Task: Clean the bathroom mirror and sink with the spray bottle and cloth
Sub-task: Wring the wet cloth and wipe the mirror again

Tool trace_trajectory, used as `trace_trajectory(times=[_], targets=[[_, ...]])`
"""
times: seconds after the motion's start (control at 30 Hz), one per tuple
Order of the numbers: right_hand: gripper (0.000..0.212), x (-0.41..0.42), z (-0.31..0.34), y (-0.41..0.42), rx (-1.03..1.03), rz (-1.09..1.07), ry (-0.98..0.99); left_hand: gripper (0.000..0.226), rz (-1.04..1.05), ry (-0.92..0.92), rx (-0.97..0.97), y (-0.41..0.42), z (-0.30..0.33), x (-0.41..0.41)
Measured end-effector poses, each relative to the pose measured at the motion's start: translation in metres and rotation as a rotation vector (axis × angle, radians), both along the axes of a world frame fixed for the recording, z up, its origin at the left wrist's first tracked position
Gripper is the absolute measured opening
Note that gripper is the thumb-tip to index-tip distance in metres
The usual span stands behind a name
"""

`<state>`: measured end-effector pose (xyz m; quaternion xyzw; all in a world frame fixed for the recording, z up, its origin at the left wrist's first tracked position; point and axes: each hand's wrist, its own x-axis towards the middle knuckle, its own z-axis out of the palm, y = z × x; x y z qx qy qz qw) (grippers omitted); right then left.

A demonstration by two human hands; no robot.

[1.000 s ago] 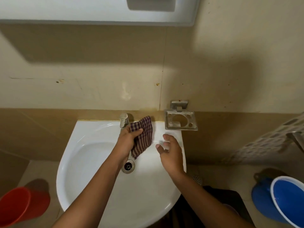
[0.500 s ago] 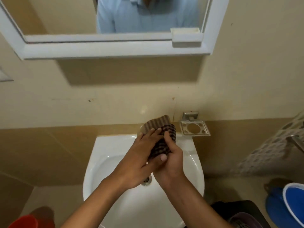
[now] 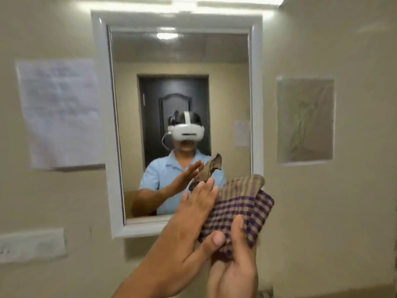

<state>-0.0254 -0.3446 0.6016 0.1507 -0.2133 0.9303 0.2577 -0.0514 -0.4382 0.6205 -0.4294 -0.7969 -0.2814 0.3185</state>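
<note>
The purple and beige checked cloth point(image 3: 240, 207), folded, sits between my two hands in front of the mirror's lower right corner. My left hand point(image 3: 189, 229) lies flat against the cloth's left side, thumb pressed on its lower edge. From below, my right hand point(image 3: 234, 269) cups the cloth, its thumb up over the fabric. The white-framed mirror point(image 3: 180, 82) hangs on the beige wall and reflects a person in a light blue shirt with a white headset. Neither the sink nor any spray bottle is in view.
A white paper sheet point(image 3: 60, 112) is stuck to the wall left of the mirror. A greyish sheet with a faint drawing point(image 3: 305, 119) hangs on the right. A white switch plate point(image 3: 32, 246) sits low on the left wall.
The view has swung up from the sink to the mirror. Both hands have risen with the cloth, from over the basin to the mirror's lower right corner.
</note>
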Motion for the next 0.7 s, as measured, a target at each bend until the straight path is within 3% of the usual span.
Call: trace_trajectory(times=[0.1, 0.23, 0.47, 0.6, 0.7], targets=[[0.071, -0.009, 0.062, 0.005, 0.164, -0.278, 0.126, 0.071, 0.128, 0.179, -0.008, -0.013, 0.063, -0.015], [0.088, -0.062, 0.128, 0.019, 0.512, -0.728, 0.108, 0.076, 0.370, 0.370, 0.045, -0.047, 0.136, -0.050], [0.081, -0.144, 0.239, 0.047, 1.096, -1.479, 0.081, 0.077, 0.734, 0.525, 0.103, -0.116, 0.223, -0.106], [0.075, -0.180, 0.277, 0.058, 1.359, -1.580, -0.107, 0.073, 0.782, 0.514, 0.149, -0.144, 0.239, -0.129], [0.076, -0.187, 0.285, 0.056, 1.395, -1.610, -0.135, 0.067, 0.779, 0.571, 0.108, -0.155, 0.239, -0.139]])
